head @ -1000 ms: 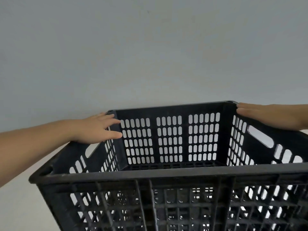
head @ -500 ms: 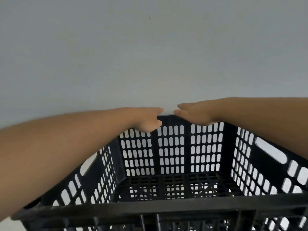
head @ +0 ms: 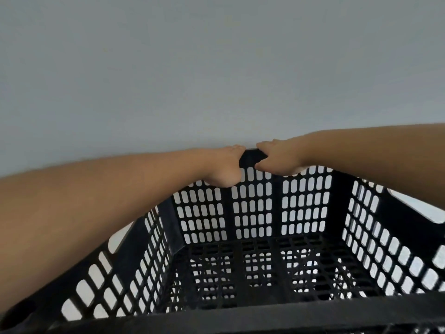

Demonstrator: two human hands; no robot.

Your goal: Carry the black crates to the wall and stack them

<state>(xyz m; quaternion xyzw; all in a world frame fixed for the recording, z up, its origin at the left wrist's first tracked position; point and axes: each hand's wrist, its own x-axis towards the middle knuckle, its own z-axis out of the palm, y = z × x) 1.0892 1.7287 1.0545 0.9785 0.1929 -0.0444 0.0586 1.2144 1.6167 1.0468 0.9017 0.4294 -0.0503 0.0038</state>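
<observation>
A black slotted plastic crate (head: 252, 213) fills the lower half of the view, open side up, with its far wall close against the grey wall (head: 216, 68). Both my arms reach across it. My left hand (head: 225, 168) grips the far rim just left of its middle, fingers curled over the top edge. My right hand (head: 277, 160) grips the same rim just right of the middle, thumb on the inner face. A short stretch of rim shows between the two hands. Through the slotted floor, more black lattice shows dimly below; whether that is another crate I cannot tell.
The plain grey wall takes up the whole upper half, directly behind the crate. The crate's near rim (head: 265, 319) crosses the bottom of the view close to me. Nothing lies inside the crate.
My hands slid from the crate's two far corners to the middle of the far rim and curled over it. The view has tilted down, showing more of the crate's floor.
</observation>
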